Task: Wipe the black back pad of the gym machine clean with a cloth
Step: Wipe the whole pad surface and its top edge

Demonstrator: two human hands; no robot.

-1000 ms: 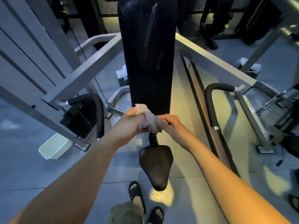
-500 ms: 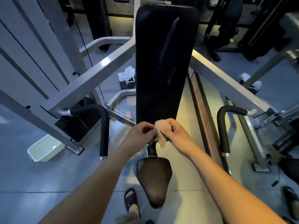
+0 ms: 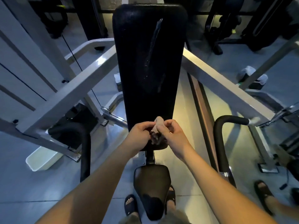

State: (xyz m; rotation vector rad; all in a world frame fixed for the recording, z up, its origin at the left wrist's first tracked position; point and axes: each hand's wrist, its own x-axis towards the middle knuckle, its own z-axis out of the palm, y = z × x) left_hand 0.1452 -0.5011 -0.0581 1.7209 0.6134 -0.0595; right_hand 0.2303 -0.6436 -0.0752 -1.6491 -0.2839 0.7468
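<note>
Crumpled cloth (image 3: pixel 158 125), hands (image 3: pixel 140 135) (image 3: pixel 173 136) now over pebbled pad (image 3: pixel 148 62) base

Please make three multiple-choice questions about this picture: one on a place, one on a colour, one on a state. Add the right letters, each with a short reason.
1. Where is the cloth relative to the pad?
A. draped over its top
B. at its lower end, between the left hand and the right hand
C. behind it

2. What colour is the tub on the floor?
A. red
B. pale
C. black

3. In what state is the pad's upper face?
A. covered by a towel
B. torn open
C. marked by a long light streak

Answers:
1 B: both hands pinch the cloth in front of the pad's bottom part.
2 B: the tub looks whitish against the grey floor.
3 C: the streak runs down from near the pad's top.
</note>
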